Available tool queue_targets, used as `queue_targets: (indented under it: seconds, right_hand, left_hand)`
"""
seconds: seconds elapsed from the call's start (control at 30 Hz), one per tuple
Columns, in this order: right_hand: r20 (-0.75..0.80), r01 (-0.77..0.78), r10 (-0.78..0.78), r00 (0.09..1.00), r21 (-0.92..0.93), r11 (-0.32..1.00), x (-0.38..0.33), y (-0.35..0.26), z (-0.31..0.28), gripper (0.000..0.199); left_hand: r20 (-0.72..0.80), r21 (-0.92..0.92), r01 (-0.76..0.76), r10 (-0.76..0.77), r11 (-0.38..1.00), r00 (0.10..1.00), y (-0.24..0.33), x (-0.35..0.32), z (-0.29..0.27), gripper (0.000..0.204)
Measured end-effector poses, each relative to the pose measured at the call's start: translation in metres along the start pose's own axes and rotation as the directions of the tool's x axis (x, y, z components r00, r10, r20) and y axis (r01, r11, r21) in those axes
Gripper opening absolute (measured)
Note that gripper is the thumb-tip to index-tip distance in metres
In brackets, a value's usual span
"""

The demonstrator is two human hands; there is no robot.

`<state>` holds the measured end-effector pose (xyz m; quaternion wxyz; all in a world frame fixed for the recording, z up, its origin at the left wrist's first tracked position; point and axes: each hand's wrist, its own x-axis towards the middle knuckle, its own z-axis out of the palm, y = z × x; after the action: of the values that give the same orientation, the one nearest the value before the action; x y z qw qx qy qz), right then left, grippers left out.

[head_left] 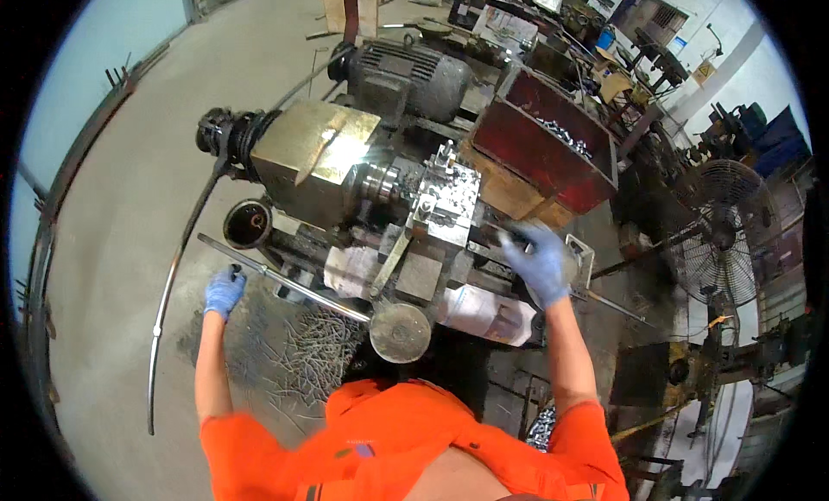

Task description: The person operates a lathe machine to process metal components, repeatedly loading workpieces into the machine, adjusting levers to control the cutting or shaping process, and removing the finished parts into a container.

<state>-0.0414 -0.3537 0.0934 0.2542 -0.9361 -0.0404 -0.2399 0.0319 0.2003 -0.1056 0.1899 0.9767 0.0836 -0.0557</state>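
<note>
My left hand (pixel 225 294), in a blue-grey glove, is just below the near end of a long steel lever bar (pixel 285 279), apart from it. Its fingers are curled, with a small dark spot at their tips; what they hold, if anything, I cannot make out. Over the right side of a small lathe-like machine is my right hand (pixel 537 263), gloved alike and smeared by motion. Closest to it are the machine's rails and a metal tool block (pixel 446 199) strewn with bright chips. Left of that block sits the spindle chuck (pixel 380 182) on a brass-coloured headstock box (pixel 315 151).
Behind the machine stand an electric motor (pixel 406 76) and a red bin (pixel 548 142) holding small shiny metal parts. Thin metal rods (pixel 311 354) lie heaped on the floor. A round metal disc (pixel 400 332) is nearest my body. A large fan (pixel 724 233) stands at the right.
</note>
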Motion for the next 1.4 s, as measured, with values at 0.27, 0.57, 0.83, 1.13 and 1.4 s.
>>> queue_targets:
  seconds: [0.27, 0.57, 0.83, 1.13, 1.4]
  right_hand:
    - [0.555, 0.337, -0.143, 0.819, -0.264, 0.904, 0.105, -0.076, 0.107, 0.047]
    - [0.540, 0.298, -0.120, 0.833, -0.257, 0.919, 0.108, -0.073, 0.139, 0.052]
    - [0.529, 0.252, -0.106, 0.842, -0.211, 0.944, 0.104, -0.076, 0.137, 0.051]
    - [0.291, 0.374, -0.301, 0.908, -0.240, 0.896, 0.104, -0.070, 0.064, 0.055]
    - [-0.243, 0.024, -0.238, 0.940, -0.652, 0.758, 0.133, 0.013, -0.052, 0.047]
  left_hand:
    - [-0.529, -0.023, -0.049, 0.029, 0.999, 0.848, -0.031, -0.035, -0.152, 0.037]
    - [-0.449, 0.083, 0.309, -0.242, 0.947, 0.860, 0.046, -0.109, -0.074, 0.040]
    - [-0.438, 0.119, 0.339, -0.257, 0.933, 0.861, 0.055, -0.114, -0.076, 0.039]
    - [-0.436, 0.187, 0.259, -0.156, 0.948, 0.886, 0.033, -0.105, -0.069, 0.046]
    - [-0.422, 0.094, -0.131, 0.159, 0.987, 0.892, 0.120, -0.074, -0.124, 0.044]
